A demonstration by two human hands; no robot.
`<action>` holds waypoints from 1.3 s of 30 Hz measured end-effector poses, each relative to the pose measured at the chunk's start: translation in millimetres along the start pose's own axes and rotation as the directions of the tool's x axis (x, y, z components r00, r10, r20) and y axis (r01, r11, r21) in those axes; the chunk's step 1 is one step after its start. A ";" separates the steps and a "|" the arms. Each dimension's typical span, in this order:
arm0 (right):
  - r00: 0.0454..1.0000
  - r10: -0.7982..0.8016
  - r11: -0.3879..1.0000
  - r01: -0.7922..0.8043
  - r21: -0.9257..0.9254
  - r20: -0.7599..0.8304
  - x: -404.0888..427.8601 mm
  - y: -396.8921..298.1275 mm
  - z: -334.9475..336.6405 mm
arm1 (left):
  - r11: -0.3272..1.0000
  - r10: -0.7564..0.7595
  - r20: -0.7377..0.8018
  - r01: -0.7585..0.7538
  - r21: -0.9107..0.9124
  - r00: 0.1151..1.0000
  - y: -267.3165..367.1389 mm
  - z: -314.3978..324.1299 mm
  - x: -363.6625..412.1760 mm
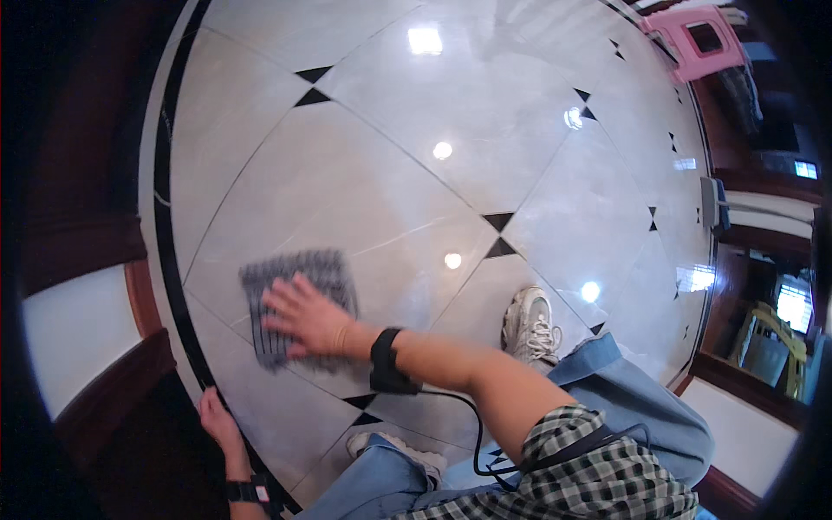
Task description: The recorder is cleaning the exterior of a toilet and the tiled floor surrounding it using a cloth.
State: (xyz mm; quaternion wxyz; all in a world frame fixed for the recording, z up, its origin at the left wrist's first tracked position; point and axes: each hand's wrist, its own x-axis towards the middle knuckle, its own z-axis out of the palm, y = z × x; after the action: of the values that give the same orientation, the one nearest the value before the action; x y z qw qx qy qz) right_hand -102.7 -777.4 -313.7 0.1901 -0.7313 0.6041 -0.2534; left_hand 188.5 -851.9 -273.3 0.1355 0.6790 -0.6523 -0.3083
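My right hand (309, 318) lies palm down with spread fingers on a grey striped cloth (328, 270), pressing it flat against the tiled floor (390, 188). The cloth's edges are blurred. Down at the lower left, my left hand (218, 416) is beside the floor's black border strip (162, 149), near dark wooden furniture (156, 422). Its fingers look partly curled, and whether they grip anything is hidden. Black bands with a cable sit on my right forearm, and another band is on my left wrist.
My shoes (533, 322) rest on the floor right of and below the cloth. A black cable (480, 422) hangs from my right forearm band. Dark wood panelling (84, 253) runs along the left. A pink plastic stool (702, 42) stands at the upper right. Lamp reflections dot the glossy tiles.
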 end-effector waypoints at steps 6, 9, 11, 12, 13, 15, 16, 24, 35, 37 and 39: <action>0.602 0.487 0.614 -0.751 -0.242 -0.632 -35.7 155.9 -137.8 | 0.985 -0.097 -0.045 0.103 0.137 0.994 -59.7 -45.5 -17.3; 0.389 0.692 0.345 -0.918 -0.195 -0.608 -140.6 236.0 -213.0 | 0.996 -0.089 0.012 0.089 0.022 0.996 -52.5 -32.3 -10.5; 0.161 0.777 0.014 -0.971 -0.239 -0.608 -200.4 257.0 -281.3 | 0.999 -0.014 0.148 0.010 0.031 0.989 -48.6 -20.3 -12.5; 0.176 0.813 0.024 -0.963 -0.269 -0.555 -204.6 233.0 -321.7 | 0.995 0.009 0.212 -0.029 0.092 0.977 -7.7 -19.3 -20.5; 0.374 0.845 0.081 -0.796 -0.600 -0.383 -236.4 237.1 -383.7 | 0.994 0.108 0.198 -0.106 -0.024 0.974 19.0 -16.7 -12.0; 0.349 0.884 0.112 -0.803 -0.585 -0.310 -234.5 215.1 -476.5 | 0.836 0.545 -0.058 -0.548 -0.036 0.836 101.1 -25.1 -4.7; 0.419 0.859 0.184 -0.789 -0.586 -0.294 -212.2 181.7 -502.1 | 0.728 0.633 -0.139 -0.647 -0.228 0.761 150.0 -45.6 -4.2; 0.647 0.746 0.449 -0.661 -0.601 -0.154 -244.3 57.5 -510.9 | 0.314 0.948 0.069 -0.947 -0.066 0.310 335.2 -42.9 5.9; 0.751 0.578 0.738 -0.648 -0.188 -0.320 -289.0 51.5 -292.5 | 0.565 0.791 0.260 -0.824 0.040 0.554 262.7 -58.5 -13.4; 0.881 0.397 0.851 -0.458 -0.256 -0.256 -259.5 70.8 -276.0 | 0.660 0.727 0.113 -0.735 0.156 0.677 266.7 -90.5 -21.8; 0.955 0.263 0.926 -0.290 -0.241 -0.136 -235.6 88.7 -249.4 | 0.638 0.763 -0.055 -0.737 0.223 0.644 285.5 -117.1 -34.9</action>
State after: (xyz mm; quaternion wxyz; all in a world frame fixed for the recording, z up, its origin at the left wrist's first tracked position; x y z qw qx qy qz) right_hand -355.7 -557.0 -199.3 0.0963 -0.6434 0.7378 -0.1800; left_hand 30.6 -875.7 -6.8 0.2359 0.3760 -0.8888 -0.1139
